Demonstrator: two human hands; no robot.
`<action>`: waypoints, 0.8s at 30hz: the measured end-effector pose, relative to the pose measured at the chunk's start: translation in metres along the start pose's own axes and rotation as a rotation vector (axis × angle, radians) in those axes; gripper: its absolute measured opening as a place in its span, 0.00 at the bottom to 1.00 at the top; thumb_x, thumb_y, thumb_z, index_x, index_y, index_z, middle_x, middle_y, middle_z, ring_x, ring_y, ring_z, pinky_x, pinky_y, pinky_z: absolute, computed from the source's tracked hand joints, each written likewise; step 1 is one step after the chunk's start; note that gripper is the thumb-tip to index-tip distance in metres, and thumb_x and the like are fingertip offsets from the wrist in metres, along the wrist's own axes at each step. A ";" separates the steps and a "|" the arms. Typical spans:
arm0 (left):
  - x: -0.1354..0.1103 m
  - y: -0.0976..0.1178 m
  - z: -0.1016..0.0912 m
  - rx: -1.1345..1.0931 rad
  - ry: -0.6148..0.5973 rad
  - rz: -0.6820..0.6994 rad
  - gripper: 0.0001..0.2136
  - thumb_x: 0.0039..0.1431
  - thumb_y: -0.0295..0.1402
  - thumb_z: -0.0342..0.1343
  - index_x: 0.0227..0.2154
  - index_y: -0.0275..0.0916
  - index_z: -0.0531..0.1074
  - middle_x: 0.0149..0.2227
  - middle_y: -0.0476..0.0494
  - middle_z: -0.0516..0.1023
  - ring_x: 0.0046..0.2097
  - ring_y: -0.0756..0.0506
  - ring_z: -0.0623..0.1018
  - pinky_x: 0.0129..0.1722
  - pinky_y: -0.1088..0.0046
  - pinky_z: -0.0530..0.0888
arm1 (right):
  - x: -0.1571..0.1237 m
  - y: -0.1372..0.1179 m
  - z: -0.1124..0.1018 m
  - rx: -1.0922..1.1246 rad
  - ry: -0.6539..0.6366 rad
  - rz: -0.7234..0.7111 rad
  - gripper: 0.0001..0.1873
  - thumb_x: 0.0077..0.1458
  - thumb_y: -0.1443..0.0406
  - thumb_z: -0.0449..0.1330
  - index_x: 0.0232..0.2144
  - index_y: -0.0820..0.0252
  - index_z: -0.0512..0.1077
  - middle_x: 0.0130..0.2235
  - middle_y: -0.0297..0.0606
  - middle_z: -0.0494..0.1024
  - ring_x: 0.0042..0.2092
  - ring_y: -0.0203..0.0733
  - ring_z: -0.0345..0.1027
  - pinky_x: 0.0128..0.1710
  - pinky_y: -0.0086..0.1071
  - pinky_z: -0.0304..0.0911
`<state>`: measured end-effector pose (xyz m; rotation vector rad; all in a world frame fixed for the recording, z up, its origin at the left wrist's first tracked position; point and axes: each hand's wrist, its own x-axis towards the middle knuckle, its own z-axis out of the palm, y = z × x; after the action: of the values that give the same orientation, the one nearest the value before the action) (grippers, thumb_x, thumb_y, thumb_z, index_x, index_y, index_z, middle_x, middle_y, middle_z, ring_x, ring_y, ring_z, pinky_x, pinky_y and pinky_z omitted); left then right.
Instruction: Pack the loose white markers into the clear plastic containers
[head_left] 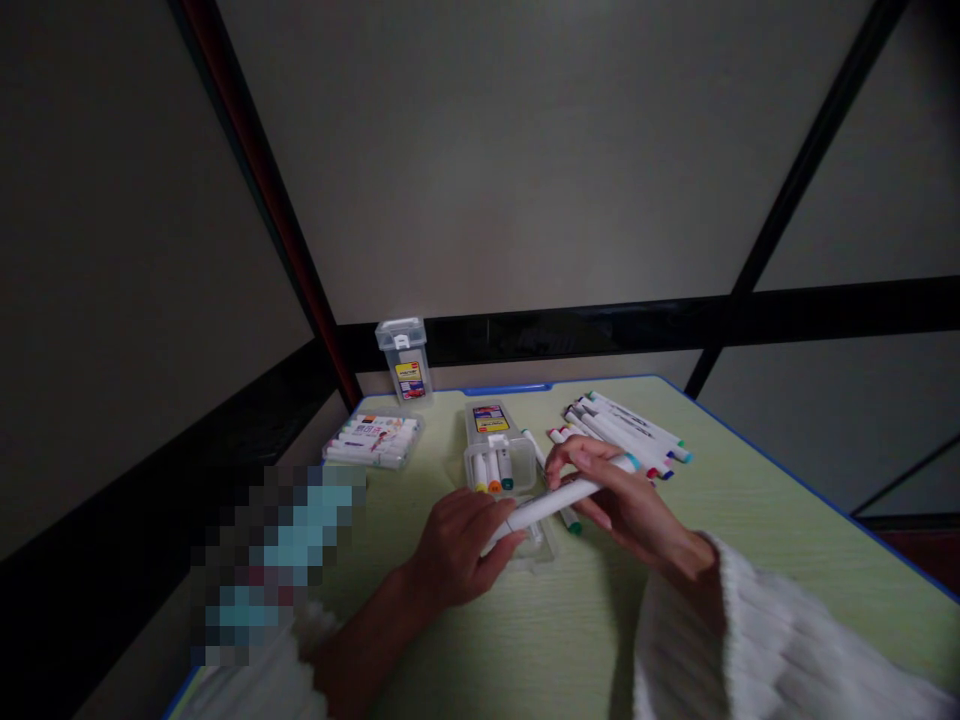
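Observation:
A white marker (564,496) with a light blue end is held slantwise above the table. My left hand (463,545) pinches its lower left end, and my right hand (619,490) has its fingers closed round the light blue end. Just behind my hands a clear plastic marker box (480,412) lies on its side, lid open toward me. Yellow, orange and dark green marker ends (494,485) show in its mouth. The open lid (541,550) is partly hidden under my left hand and the marker. A green-ended marker (573,522) lies beside it, partly covered by my right hand.
Several white markers (626,425) lie in a pile at the back right. A flat clear case of markers (375,440) rests at the left, and a closed clear box (405,365) stands upright behind it. The pale green table (480,660) has a blue edge; panelled walls stand close behind.

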<state>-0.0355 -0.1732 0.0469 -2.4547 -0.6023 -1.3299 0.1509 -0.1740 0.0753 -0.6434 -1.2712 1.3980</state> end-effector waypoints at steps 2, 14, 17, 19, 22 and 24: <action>0.000 0.000 0.000 -0.011 -0.010 -0.009 0.08 0.58 0.32 0.46 0.34 0.34 0.67 0.26 0.43 0.76 0.27 0.49 0.75 0.29 0.73 0.73 | 0.000 0.001 0.001 -0.016 -0.045 0.006 0.14 0.50 0.57 0.56 0.24 0.62 0.71 0.25 0.33 0.71 0.14 0.23 0.48 0.13 0.24 0.41; -0.002 -0.003 0.001 -0.024 -0.073 0.010 0.08 0.59 0.32 0.44 0.35 0.35 0.66 0.27 0.43 0.76 0.28 0.48 0.75 0.30 0.73 0.72 | -0.004 0.010 0.002 -0.144 -0.257 -0.033 0.16 0.53 0.56 0.55 0.24 0.61 0.74 0.20 0.32 0.70 0.20 0.31 0.60 0.22 0.27 0.57; -0.002 -0.002 0.001 -0.028 -0.092 0.010 0.08 0.59 0.32 0.45 0.35 0.34 0.66 0.27 0.43 0.76 0.28 0.49 0.75 0.29 0.73 0.72 | -0.005 0.010 0.005 -0.191 -0.270 -0.034 0.18 0.53 0.54 0.54 0.24 0.61 0.73 0.18 0.31 0.69 0.19 0.31 0.60 0.23 0.28 0.58; -0.003 -0.002 0.002 -0.034 -0.103 0.008 0.07 0.58 0.31 0.46 0.36 0.34 0.66 0.28 0.44 0.76 0.28 0.49 0.75 0.29 0.73 0.72 | -0.004 0.009 0.006 -0.202 -0.260 -0.042 0.18 0.53 0.54 0.53 0.24 0.62 0.73 0.20 0.32 0.70 0.18 0.30 0.59 0.21 0.27 0.57; -0.003 -0.003 0.003 -0.037 -0.110 0.014 0.07 0.58 0.31 0.47 0.37 0.34 0.65 0.28 0.44 0.76 0.29 0.49 0.76 0.30 0.74 0.72 | -0.004 0.008 0.008 -0.212 -0.236 -0.061 0.19 0.54 0.54 0.53 0.23 0.62 0.72 0.21 0.33 0.71 0.17 0.29 0.57 0.19 0.25 0.54; -0.003 -0.002 0.003 -0.028 -0.105 0.018 0.07 0.58 0.31 0.47 0.36 0.35 0.65 0.28 0.44 0.76 0.29 0.49 0.76 0.30 0.74 0.72 | -0.005 0.008 0.009 -0.220 -0.205 -0.070 0.19 0.53 0.54 0.53 0.22 0.62 0.72 0.21 0.33 0.71 0.17 0.28 0.56 0.18 0.25 0.53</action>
<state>-0.0359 -0.1707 0.0434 -2.5595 -0.5887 -1.2166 0.1411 -0.1800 0.0688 -0.6082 -1.6119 1.3019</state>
